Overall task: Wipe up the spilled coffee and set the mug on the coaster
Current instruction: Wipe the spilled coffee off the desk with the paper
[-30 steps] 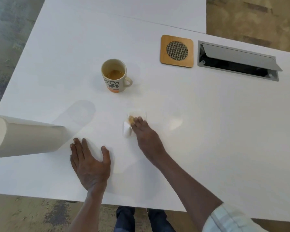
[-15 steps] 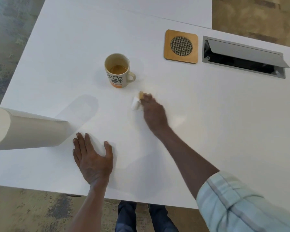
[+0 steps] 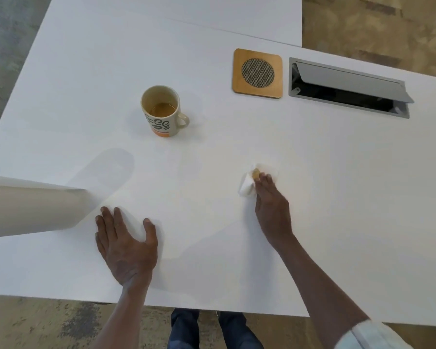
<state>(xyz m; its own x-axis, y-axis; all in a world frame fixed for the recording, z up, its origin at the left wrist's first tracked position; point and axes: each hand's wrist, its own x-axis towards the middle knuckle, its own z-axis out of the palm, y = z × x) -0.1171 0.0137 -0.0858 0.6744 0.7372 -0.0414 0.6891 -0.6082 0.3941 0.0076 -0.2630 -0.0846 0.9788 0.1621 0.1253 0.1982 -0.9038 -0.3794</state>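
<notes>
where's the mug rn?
In the head view the mug stands upright on the white table, left of centre, apart from the wooden coaster to its right, and beyond both hands.

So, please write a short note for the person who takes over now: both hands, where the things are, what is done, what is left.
Left hand: flat on the table, fingers spread, holding nothing.
Right hand: pressing a crumpled paper towel, stained brown, onto the table.
Mug: upright on the bare table, some coffee inside, handle towards the right.
Coaster: empty, far side, beside the cable hatch.
Paper roll: at the left edge.
Done: no coffee shows around the towel; under it I cannot tell.
Left: finish wiping, then put the mug on the coaster.
</notes>
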